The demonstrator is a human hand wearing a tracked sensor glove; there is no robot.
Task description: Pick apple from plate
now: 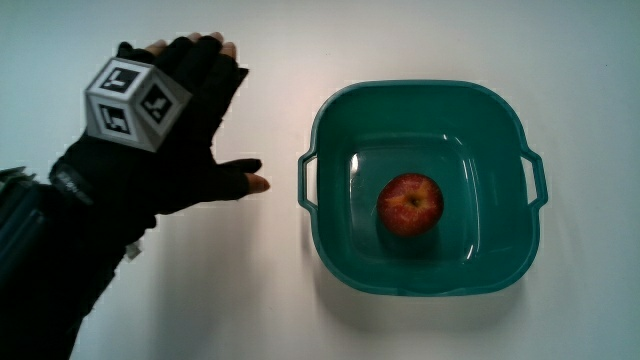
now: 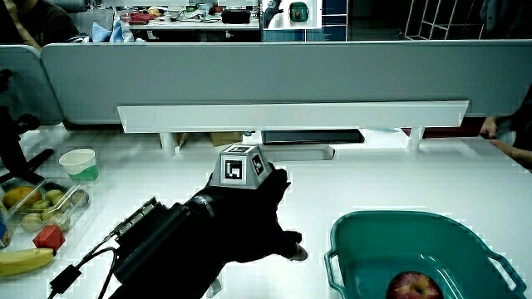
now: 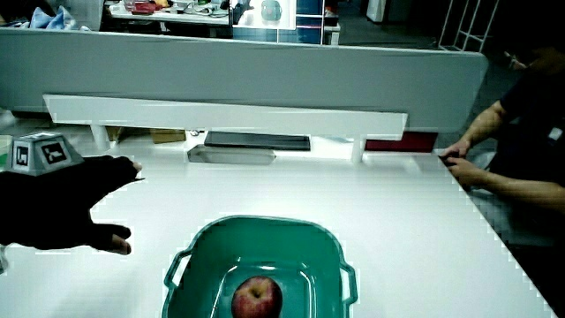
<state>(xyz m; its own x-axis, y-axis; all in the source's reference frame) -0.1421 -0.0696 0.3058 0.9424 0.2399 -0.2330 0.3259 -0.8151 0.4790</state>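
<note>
A red apple (image 1: 410, 203) lies in the middle of a teal plastic tub (image 1: 505, 120) with two handles. In both side views the apple (image 2: 413, 286) (image 3: 257, 297) shows low inside the tub (image 2: 357, 232) (image 3: 203, 243). The hand (image 1: 185, 120), in a black glove with a patterned cube on its back, rests flat on the white table beside the tub. Its fingers are spread and hold nothing, and the thumb tip points toward the tub's near handle. The hand (image 2: 249, 220) (image 3: 66, 208) also appears in both side views, apart from the tub.
A low grey partition (image 2: 274, 75) runs along the table's edge farthest from the person, with a white shelf rail (image 2: 291, 115) in front of it. In a side view, a green cup (image 2: 79, 163), a fruit container (image 2: 37, 203), a red block (image 2: 48, 238) and a banana (image 2: 21, 262) sit near the forearm.
</note>
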